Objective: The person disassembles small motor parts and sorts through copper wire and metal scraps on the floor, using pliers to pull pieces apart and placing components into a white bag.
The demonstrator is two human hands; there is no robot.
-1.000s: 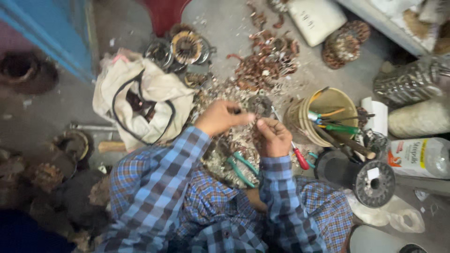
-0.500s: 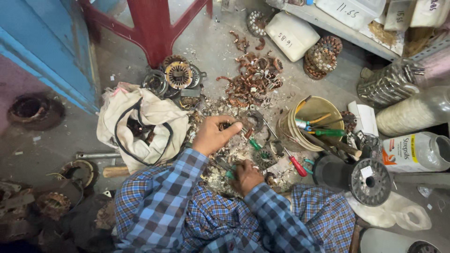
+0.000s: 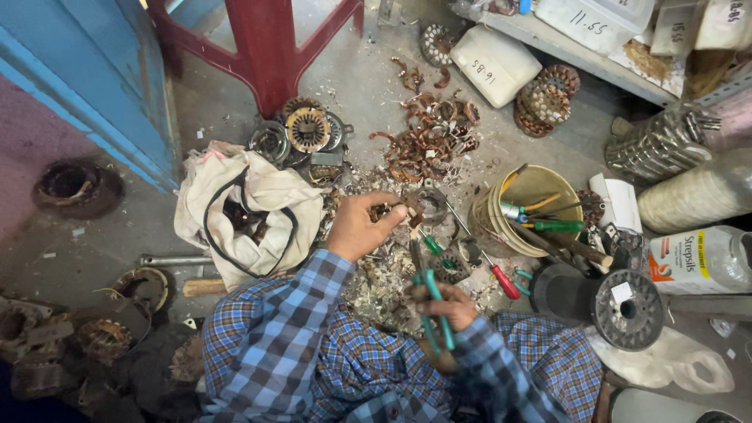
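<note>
**Hands working over the scrap pile**

Since the earlier frame, both hands are sitting lower and nearer the body, and I am seeing the right hand (image 3: 448,307) drawn back toward the checked sleeve instead of up beside the left. The left hand (image 3: 362,225) is reaching out over the heap of metal scraps (image 3: 384,274), its fingers (image 3: 392,210) pinching a small dark metal piece (image 3: 385,208) whose kind I cannot tell. Just past those fingertips a ring-shaped motor stator (image 3: 429,205) is lying on the floor. The right hand is clenching round the green-handled pliers (image 3: 432,301), with the tool's jaws pointing up toward the left fingers. Just to the right of the right-hand fingers a red-handled screwdriver (image 3: 501,278) is lying on the scraps, and farther right a yellow bucket (image 3: 540,188) is holding more tools. Beyond the left fingertips a heap of copper wire coils (image 3: 427,141) is spreading over the concrete. To the left of the left hand a cream cloth bag (image 3: 258,200) is slumping, with a black cable looped over it.
</note>
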